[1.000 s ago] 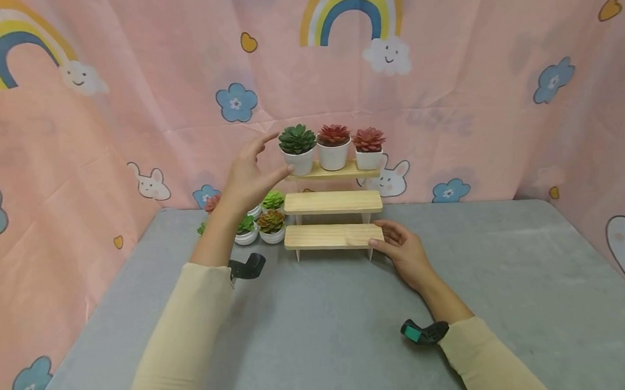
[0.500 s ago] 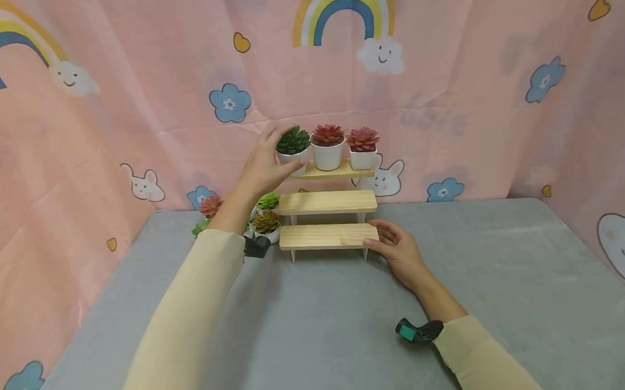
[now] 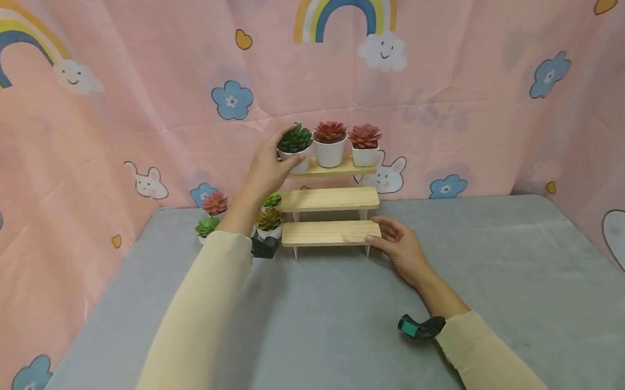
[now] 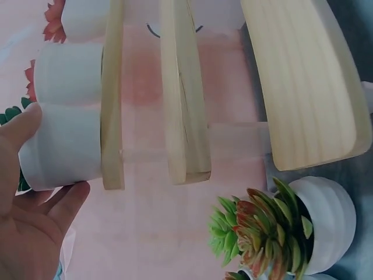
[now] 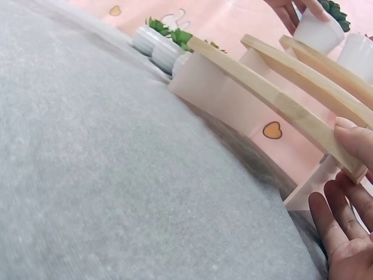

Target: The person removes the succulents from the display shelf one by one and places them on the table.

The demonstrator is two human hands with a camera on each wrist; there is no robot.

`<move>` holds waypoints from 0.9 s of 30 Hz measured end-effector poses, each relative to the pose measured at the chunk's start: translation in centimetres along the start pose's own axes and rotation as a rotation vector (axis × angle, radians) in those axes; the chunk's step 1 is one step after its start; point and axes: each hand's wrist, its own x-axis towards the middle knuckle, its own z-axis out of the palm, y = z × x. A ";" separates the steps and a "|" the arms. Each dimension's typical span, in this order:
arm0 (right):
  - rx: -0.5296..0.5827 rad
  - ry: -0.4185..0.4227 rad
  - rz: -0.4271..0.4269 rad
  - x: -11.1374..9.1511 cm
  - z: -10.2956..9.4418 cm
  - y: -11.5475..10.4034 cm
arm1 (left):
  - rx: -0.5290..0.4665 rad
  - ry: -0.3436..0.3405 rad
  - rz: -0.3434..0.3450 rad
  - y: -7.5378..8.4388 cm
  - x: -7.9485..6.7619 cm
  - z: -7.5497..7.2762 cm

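A three-tier wooden display stand (image 3: 329, 201) stands on the grey cloth, with bare middle and lowest boards. On its top board sit a dark green succulent (image 3: 296, 138) in a white pot, a red succulent (image 3: 330, 147) and a pinkish-red succulent (image 3: 365, 139). My left hand (image 3: 265, 169) holds the green one's pot (image 4: 65, 143) at the left end, thumb in front. In the left wrist view that pot's base touches the board. My right hand (image 3: 405, 254) pinches the lowest board's right end, its thumb (image 5: 354, 137) on top and fingers below.
Several potted succulents stand left of the stand, among them a reddish-brown one (image 3: 269, 219), a light green one (image 3: 207, 226) and a pink one (image 3: 215, 202). My left forearm partly covers this group. A pink printed curtain (image 3: 446, 131) hangs behind the table (image 3: 477, 257).
My left hand has moved right, from beside the green succulent's pot with fingers spread to a hold around it. The right hand stays on the lowest board.
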 end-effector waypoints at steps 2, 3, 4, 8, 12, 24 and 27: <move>-0.003 0.000 0.001 0.1 0.0 0.0 | -0.019 -0.004 -0.009 0.0 -0.4 -0.3; -0.008 0.001 0.001 0.1 0.0 0.0 | -0.031 -0.005 -0.009 0.0 -0.7 -0.4; -0.014 0.002 0.000 0.2 0.0 -0.1 | -0.040 -0.006 -0.007 -0.1 -0.9 -0.5; -0.031 0.008 0.000 0.2 0.0 -0.1 | -0.055 -0.015 0.000 -0.2 -2.2 -1.2; -0.022 0.009 0.002 0.1 0.1 0.0 | -0.069 -0.009 0.019 -0.6 -3.9 -1.8; -0.017 0.006 0.000 0.2 0.0 0.1 | -0.017 0.079 -0.032 -4.3 -10.5 -3.0; -0.013 0.005 -0.001 0.2 0.1 0.1 | -0.026 0.080 -0.068 -5.2 -12.0 -2.8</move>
